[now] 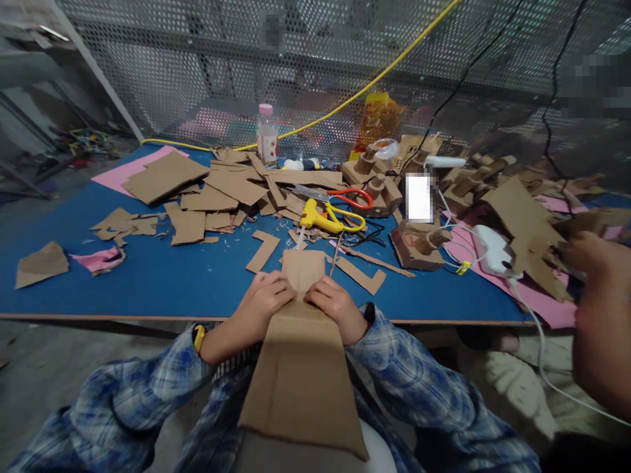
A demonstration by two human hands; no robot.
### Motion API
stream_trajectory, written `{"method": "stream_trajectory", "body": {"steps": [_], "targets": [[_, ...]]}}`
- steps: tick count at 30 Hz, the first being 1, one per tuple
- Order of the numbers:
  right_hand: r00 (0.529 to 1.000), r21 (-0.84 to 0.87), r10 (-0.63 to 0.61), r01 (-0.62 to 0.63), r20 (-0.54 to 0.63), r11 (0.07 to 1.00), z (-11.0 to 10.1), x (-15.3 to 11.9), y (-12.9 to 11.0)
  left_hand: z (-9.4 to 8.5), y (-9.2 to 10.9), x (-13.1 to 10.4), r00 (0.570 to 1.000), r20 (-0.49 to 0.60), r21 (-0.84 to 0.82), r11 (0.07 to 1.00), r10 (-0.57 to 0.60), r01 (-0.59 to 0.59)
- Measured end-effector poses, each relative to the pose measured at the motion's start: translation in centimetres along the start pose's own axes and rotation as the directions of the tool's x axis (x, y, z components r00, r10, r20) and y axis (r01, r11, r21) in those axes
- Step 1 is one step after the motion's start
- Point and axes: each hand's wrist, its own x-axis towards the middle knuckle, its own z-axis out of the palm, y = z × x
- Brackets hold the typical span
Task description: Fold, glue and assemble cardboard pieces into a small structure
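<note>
A long piece of cardboard (303, 374) reaches from my lap up over the table's front edge, with creases across its narrow upper part. My left hand (266, 299) grips its left side, fingers curled over the edge. On the opposite side my right hand (338, 305) holds it the same way, fingertips on the cardboard. Just beyond its top end lies a yellow hot glue gun (320, 218), a glue stick showing at its near end. Scissors with red and yellow handles (350, 197) rest behind it. L-shaped cardboard strips (263, 251) flank the piece.
Cardboard scraps (221, 187) cover the back of the blue table (197, 292). A pink-capped bottle (267, 138) stands near the mesh wall. To the right are a white power strip (493, 249) with cables, a lit phone (419, 197), and another person's hand (599, 259) at some cardboard.
</note>
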Motion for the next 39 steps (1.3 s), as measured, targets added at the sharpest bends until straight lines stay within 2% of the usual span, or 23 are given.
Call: {"method": "stream_trajectory", "body": {"steps": [2,6,9,11,14,16,18,20,24,30,35,39], "targets": [[1.000,0.028,0.014,-0.014,0.001,1.000,-0.1,0.2,0.2,-0.3,-0.3,0.5,1.000,0.025,-0.012,1.000,-0.013,0.013],[0.996,0.105,0.073,-0.077,0.041,0.992,-0.3,0.6,0.6,-0.9,-0.7,1.3,0.986,0.156,-0.095,0.993,-0.052,0.067],[0.975,0.132,0.207,-0.216,0.075,0.968,-0.4,1.0,0.8,-1.2,-0.5,1.8,0.986,0.105,-0.123,0.982,-0.129,0.141],[0.951,0.191,0.300,-0.308,0.069,0.932,-0.4,1.4,1.0,-1.5,-0.2,2.1,0.978,0.073,-0.156,0.966,-0.195,0.205],[0.915,0.359,0.394,-0.398,0.089,0.844,-0.2,1.8,1.4,-2.2,0.1,2.7,0.940,0.178,-0.210,0.922,-0.291,0.325],[0.895,0.436,0.430,-0.437,0.122,0.787,-0.1,1.9,1.8,-2.6,0.0,3.0,0.924,0.226,-0.256,0.897,-0.308,0.361],[0.899,0.452,0.416,-0.429,0.136,0.782,-0.2,1.6,2.2,-2.8,-0.2,2.8,0.946,0.193,-0.310,0.898,-0.261,0.312],[0.925,0.404,0.359,-0.378,0.127,0.833,-0.5,1.0,2.4,-2.6,-0.6,2.1,0.974,0.131,-0.311,0.926,-0.182,0.215],[0.968,0.230,0.236,-0.248,0.082,0.941,-1.0,-0.4,2.2,-2.1,-1.2,0.1,0.992,0.060,-0.193,0.973,-0.115,0.125],[0.989,0.073,0.146,-0.145,-0.016,0.987,-1.0,-1.3,1.7,-1.8,-0.5,-0.9,0.999,0.030,0.010,1.000,-0.018,0.018],[0.992,0.010,0.129,-0.129,-0.012,0.992,-0.9,-0.6,1.4,-1.4,-0.2,-0.4,0.999,-0.002,0.010,0.999,-0.036,0.036],[0.985,0.003,0.162,-0.162,-0.063,0.987,-1.0,-0.1,1.4,-1.2,-0.1,-0.1,0.997,-0.062,-0.041,0.998,-0.047,0.044]]}}
